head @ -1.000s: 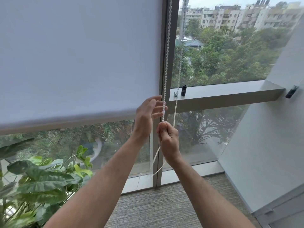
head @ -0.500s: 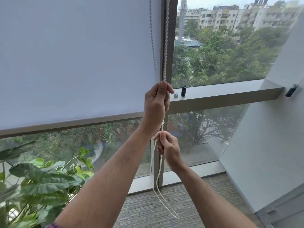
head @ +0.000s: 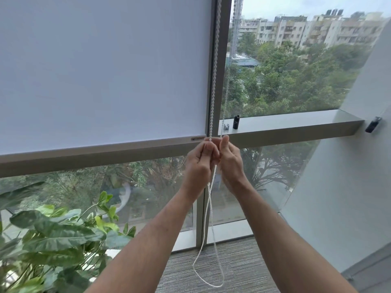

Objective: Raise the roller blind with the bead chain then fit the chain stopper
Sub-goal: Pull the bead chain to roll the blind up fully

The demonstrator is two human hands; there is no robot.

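A pale grey roller blind (head: 101,70) covers the upper left window pane; its bottom bar (head: 101,145) hangs level with the window ledge. A white bead chain (head: 214,81) runs down the dark mullion, passes through both hands and ends in a loop (head: 208,261) near the floor. My left hand (head: 200,163) and my right hand (head: 229,163) are side by side just below the blind's right corner, each pinched on a strand of the chain. A small clear piece (head: 226,126), possibly the chain stopper, lies on the ledge.
A black cylinder (head: 236,122) stands on the grey window ledge (head: 296,123) beside the clear piece. A leafy green plant (head: 53,240) fills the lower left. A white wall (head: 349,187) with a small dark fitting (head: 372,124) closes the right side. Grey carpet lies below.
My right hand has risen from below to sit beside my left hand, which dropped slightly. The blind's bottom bar sits a little higher than a second ago, and more chain hangs as a loop.
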